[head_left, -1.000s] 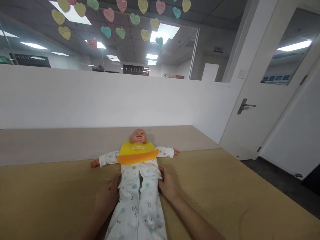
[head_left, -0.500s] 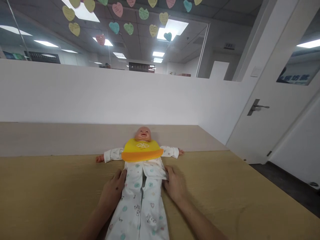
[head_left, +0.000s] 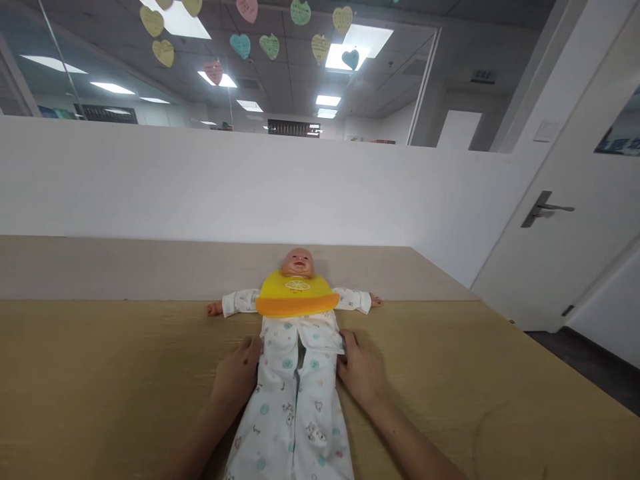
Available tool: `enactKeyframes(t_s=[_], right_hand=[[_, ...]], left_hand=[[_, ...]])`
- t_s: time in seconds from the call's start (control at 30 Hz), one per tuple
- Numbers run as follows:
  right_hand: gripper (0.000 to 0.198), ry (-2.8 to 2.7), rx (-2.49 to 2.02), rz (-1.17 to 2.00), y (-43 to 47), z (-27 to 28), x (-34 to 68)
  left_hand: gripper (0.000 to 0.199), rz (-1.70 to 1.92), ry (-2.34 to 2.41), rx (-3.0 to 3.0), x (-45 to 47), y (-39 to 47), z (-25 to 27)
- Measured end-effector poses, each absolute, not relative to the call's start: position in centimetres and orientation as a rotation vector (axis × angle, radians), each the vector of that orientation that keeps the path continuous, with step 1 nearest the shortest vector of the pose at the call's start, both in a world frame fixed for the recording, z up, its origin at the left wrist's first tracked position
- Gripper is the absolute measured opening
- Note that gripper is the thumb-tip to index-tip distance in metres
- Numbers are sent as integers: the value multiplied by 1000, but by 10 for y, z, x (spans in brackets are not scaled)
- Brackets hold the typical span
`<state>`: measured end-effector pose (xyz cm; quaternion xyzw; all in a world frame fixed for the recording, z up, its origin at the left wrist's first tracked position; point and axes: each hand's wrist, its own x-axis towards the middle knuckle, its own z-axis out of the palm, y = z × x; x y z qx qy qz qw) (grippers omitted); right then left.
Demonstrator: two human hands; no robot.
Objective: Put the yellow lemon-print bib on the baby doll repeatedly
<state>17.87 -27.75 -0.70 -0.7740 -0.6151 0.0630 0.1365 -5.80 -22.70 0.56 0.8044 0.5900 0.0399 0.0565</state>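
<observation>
A baby doll (head_left: 299, 263) lies on its back, arms spread to both sides. It wears a yellow bib (head_left: 280, 285) with an orange lower pocket and a fruit-slice print. Under the bib is a white patterned baby shirt (head_left: 320, 335), its front parted below, over matching long pants (head_left: 273, 407). My left hand (head_left: 239, 370) is curled at the shirt's left side near the hem, its fingertips partly hidden by the cloth. On the opposite side my right hand (head_left: 363, 370) pinches the shirt's right hem corner between thumb and fingers.
The doll rests on a wooden table (head_left: 450, 373) with a paler strip (head_left: 125, 267) at the back. Behind stands a white wall (head_left: 225, 187) below glass with heart-shaped notes (head_left: 241, 45). To the right is a white door (head_left: 565, 267) with a metal handle (head_left: 543, 209).
The whole view has shifted, so doll, table and hands appear slightly further right and higher. Both hands keep their places at the shirt's sides.
</observation>
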Motion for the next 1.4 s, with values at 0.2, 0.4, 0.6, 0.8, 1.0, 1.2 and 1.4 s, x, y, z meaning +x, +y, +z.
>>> enactKeyframes(t_s=[0.2, 0.4, 0.6, 0.8, 1.0, 1.2, 1.4], right_hand=[[38, -1761, -2261, 146, -277, -8, 180], [39, -1745, -2166, 236, -279, -7, 182], [51, -1710, -1542, 820, -273, -5, 218], [24, -1307, -1417, 953, -229, 22, 252], [21, -925, -1333, 838, -150, 35, 237], [12, -689, -1301, 1082, -71, 24, 221], [21, -612, -1207, 1412, -20, -2, 216]], left_hand=[[35, 46, 1800, 2527, -52, -229, 10], [43, 158, 1761, 2415, -61, -230, 2], [66, 581, 1185, 1907, -107, -202, -7], [38, 1097, 1252, 1381, -117, -141, 30], [36, 1314, 1254, 1196, -71, -71, 39], [39, 1150, 1198, 1017, -40, -18, 33], [34, 702, 972, 748, -14, 13, 20]])
